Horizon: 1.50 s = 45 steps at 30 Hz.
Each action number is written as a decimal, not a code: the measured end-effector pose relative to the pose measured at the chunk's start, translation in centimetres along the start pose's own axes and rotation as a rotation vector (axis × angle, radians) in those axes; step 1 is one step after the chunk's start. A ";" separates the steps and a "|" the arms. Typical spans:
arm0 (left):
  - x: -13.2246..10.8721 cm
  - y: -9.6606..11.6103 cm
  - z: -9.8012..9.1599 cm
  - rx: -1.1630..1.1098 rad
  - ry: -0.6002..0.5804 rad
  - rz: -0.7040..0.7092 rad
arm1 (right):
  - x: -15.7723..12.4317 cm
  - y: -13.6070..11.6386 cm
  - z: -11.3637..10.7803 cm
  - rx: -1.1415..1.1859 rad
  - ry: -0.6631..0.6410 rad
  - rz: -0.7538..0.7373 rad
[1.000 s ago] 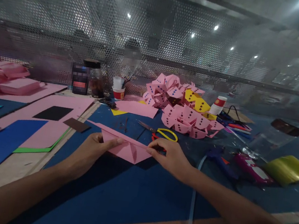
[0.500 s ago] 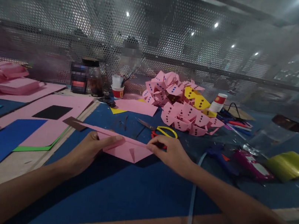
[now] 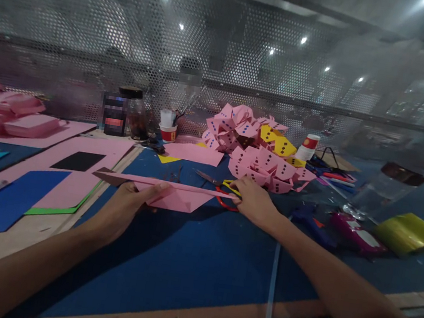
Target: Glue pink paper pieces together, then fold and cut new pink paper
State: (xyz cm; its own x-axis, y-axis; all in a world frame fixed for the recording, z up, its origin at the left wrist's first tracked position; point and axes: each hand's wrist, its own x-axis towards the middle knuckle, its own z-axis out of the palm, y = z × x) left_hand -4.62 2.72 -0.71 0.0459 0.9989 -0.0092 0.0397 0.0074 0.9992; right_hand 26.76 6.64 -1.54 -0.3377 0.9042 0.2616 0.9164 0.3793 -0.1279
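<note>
My left hand (image 3: pixel 131 205) pinches a folded piece of pink paper (image 3: pixel 184 198) above the blue mat, thumb on top. A narrow pink strip runs along its upper edge and reaches toward the right. At the other end of the paper, my right hand (image 3: pixel 255 201) is closed at the handles of a pair of scissors (image 3: pixel 223 202) with one yellow and one red loop. Their blades still point left, low over the mat. Part of the handle is hidden behind my fingers.
Cut pink and yellow paper pieces with dark dots (image 3: pixel 270 165) are heaped behind the scissors. Coloured sheets (image 3: pixel 27 195) lie on the left. Glue guns (image 3: pixel 356 233), a clear jar (image 3: pixel 386 190) and a yellow roll (image 3: pixel 413 234) are on the right. Paper cups (image 3: pixel 167 132) stand by the perforated screen.
My right hand has let go of the pink paper's right end and moved up and right to the scissors' handles. My left hand still holds the paper, now more level.
</note>
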 end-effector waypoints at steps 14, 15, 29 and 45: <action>0.4 0.6 -0.4 -0.089 0.052 0.004 | 0.2 -0.7 -0.6 -0.024 0.025 0.053; 0.4 0.8 -0.5 -0.101 0.058 0.006 | 0.2 -0.7 -0.9 -0.024 0.034 0.071; 0.6 1.5 -0.7 -0.195 0.046 0.015 | 0.5 -0.5 -0.5 0.109 -0.102 0.108; 0.8 1.8 -1.1 -0.206 0.066 0.051 | 0.2 -0.7 -1.1 0.184 -0.141 0.221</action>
State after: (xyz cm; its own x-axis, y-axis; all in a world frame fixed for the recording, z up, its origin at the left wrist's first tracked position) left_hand -5.59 3.62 1.08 -0.0227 0.9991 0.0370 -0.1663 -0.0403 0.9853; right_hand 26.29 6.39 -0.39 -0.1731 0.9821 0.0745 0.9210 0.1882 -0.3411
